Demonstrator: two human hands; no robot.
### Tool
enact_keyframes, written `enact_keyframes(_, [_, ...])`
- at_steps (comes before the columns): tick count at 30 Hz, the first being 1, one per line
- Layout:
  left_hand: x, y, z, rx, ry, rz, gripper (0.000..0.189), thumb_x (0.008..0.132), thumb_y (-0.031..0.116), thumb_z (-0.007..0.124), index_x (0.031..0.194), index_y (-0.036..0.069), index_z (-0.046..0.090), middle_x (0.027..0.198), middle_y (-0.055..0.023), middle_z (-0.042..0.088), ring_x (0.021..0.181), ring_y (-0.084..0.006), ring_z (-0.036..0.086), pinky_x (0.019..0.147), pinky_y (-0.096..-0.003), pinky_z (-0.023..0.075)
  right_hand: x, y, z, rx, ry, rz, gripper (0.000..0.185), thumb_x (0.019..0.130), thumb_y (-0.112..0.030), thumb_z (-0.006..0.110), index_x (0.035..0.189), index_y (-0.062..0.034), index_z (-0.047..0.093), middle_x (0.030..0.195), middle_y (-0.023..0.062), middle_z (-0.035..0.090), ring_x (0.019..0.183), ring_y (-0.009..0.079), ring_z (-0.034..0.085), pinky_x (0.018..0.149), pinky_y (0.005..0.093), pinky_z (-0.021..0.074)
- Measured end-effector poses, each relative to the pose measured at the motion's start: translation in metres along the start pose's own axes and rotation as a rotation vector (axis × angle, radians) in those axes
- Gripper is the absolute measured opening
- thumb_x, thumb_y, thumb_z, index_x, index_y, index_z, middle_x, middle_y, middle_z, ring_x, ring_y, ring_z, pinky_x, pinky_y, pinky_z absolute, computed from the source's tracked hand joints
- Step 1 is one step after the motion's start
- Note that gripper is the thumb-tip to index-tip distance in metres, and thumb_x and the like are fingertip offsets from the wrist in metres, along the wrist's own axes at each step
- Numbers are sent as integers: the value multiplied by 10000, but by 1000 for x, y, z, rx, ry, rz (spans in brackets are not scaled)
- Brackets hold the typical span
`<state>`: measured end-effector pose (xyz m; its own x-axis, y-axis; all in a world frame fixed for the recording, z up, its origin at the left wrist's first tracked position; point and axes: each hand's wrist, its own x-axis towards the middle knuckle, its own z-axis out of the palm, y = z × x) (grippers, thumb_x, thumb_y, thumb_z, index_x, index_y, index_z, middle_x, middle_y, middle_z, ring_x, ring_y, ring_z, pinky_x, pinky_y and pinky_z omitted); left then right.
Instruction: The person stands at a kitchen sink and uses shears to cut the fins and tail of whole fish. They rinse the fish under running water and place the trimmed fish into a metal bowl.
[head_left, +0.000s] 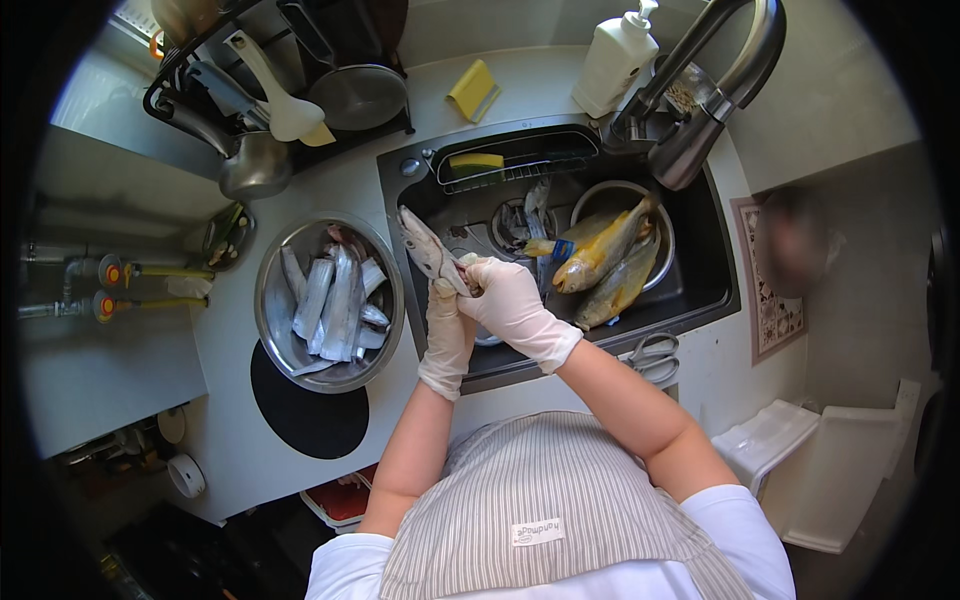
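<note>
Over the left part of the dark sink (716, 304), my gloved left hand (448, 330) grips a silvery fish head (426, 244) from below, its snout pointing up and left. My gloved right hand (517, 304) has its fingers closed at the cut end of that head; whether they pinch the flesh is hidden. Left of my hands, a steel bowl (264, 300) holds several silvery pieces of a long fish (341, 304). To their right, yellowish whole fish (600, 251) lie in and over a round steel bowl (667, 225) in the sink. Dark scraps and a silvery strip (537, 206) lie around the drain.
A dark faucet (682, 154) overhangs the sink's back right. A wire rack (517, 172) with a sponge hangs at its back wall. Scissors (654, 358) rest by the near edge. Behind stand a soap pump bottle (613, 64), a yellow cloth (474, 90) and a pan rack (409, 120).
</note>
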<state>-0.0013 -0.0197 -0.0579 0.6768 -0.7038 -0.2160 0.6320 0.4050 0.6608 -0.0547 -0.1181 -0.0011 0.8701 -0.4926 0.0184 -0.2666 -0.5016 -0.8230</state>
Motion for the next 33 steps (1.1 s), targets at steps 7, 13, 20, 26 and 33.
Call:
enact_keyframes(7, [3, -10, -13, 62, 50, 14, 564, 872, 528, 633, 1199, 76, 548, 1093, -7, 602, 1023, -133, 566, 937, -306, 441, 10, 5, -11, 208, -319, 277, 275, 777, -121, 706, 1026, -9, 671, 909, 101, 699, 815, 188, 661, 763, 286, 508])
enact_keyframes(13, [11, -16, -19, 62, 133, 30, 608, 846, 594, 622, 1158, 76, 573, 1049, -9, 612, 950, -125, 589, 849, -298, 481, 18, 22, -17, 690, -567, 224, 328, 851, -218, 718, 1053, 25, 630, 873, 21, 661, 769, 82, 576, 708, 241, 483])
enact_keyframes(20, [28, 1, -10, 123, 50, 12, 646, 838, 645, 579, 1122, 65, 569, 1017, -23, 613, 946, -140, 589, 883, -316, 484, 23, 54, -34, 953, -481, 351, 299, 951, -332, 620, 1055, -51, 624, 868, -61, 587, 744, 25, 504, 660, 177, 420])
enact_keyframes(26, [41, 12, -12, 24, 227, 182, 523, 883, 571, 576, 1101, 96, 558, 1038, -41, 611, 1023, -181, 556, 977, -352, 429, 22, 83, -51, 915, -384, 453, 279, 929, -324, 648, 970, -51, 607, 813, -35, 562, 718, 39, 505, 649, 210, 439])
enact_keyframes(33, [39, 25, 10, 4, 206, 176, 513, 882, 562, 586, 1100, 98, 555, 995, -49, 631, 986, -193, 576, 963, -359, 436, -11, 74, -55, 248, -400, 323, 347, 873, -252, 716, 1048, 43, 664, 850, 94, 688, 751, 133, 599, 715, 281, 486])
